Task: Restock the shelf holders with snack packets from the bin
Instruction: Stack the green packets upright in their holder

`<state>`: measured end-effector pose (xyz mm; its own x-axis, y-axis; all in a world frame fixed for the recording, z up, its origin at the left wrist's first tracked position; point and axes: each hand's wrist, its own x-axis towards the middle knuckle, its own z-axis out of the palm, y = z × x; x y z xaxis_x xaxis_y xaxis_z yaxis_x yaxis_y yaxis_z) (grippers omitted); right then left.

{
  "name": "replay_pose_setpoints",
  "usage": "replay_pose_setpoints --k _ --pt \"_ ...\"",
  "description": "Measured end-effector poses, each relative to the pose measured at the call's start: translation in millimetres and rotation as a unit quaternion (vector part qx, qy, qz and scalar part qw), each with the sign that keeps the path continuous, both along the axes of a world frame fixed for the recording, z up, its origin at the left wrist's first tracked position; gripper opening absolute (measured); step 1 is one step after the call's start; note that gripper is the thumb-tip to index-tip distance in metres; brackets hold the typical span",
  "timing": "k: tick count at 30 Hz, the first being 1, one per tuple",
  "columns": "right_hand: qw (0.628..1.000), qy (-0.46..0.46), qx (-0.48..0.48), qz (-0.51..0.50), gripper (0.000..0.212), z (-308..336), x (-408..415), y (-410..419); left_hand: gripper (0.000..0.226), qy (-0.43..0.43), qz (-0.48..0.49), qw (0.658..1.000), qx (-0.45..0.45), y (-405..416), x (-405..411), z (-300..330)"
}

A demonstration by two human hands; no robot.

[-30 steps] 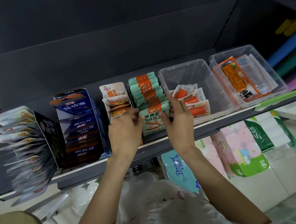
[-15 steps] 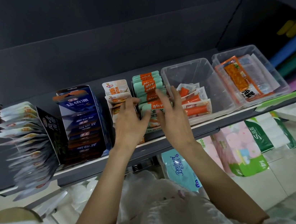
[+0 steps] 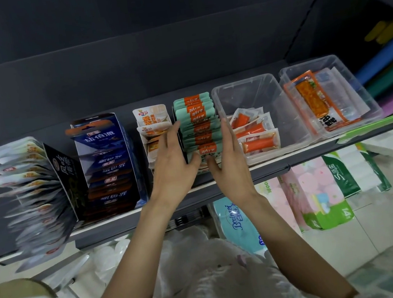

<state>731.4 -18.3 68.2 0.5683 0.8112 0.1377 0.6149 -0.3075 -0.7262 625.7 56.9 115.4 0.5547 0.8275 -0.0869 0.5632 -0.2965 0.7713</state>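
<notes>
Both hands flank a row of teal-and-orange snack packets [image 3: 198, 126] standing upright on the dark grey shelf [image 3: 124, 214]. The left hand [image 3: 173, 163] lies with straight fingers along the row's left side, and the right hand [image 3: 228, 159] lies flat against its right side, both thumbs touching the front packet. Neither hand grips anything. Just left stand cream-and-orange sachets [image 3: 154, 127] and a blue cardboard display box [image 3: 107, 160]. Right of the row, a clear plastic bin [image 3: 252, 86] holds orange stick packets [image 3: 256, 138].
</notes>
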Motion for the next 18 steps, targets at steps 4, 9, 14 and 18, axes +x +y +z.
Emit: replay_pose_setpoints --k 4,9,14,18 --pt "0.999 0.036 0.02 0.004 0.084 -0.6 -2.7 -1.8 0.079 -0.038 -0.031 0.995 -0.084 -2.1 6.1 3.0" --pt "0.993 0.108 0.009 0.038 0.092 2.6 0.5 1.3 0.088 -0.079 -0.018 0.983 -0.166 -17.1 18.2 1.4" --pt "0.996 0.078 -0.008 0.038 0.095 -1.5 5.3 1.8 0.084 -0.054 -0.037 0.982 -0.177 -14.8 21.1 5.4" --pt "0.997 0.061 0.002 0.047 0.093 4.6 6.1 -7.2 0.072 -0.042 -0.022 0.994 -0.095 -10.2 11.2 13.3"
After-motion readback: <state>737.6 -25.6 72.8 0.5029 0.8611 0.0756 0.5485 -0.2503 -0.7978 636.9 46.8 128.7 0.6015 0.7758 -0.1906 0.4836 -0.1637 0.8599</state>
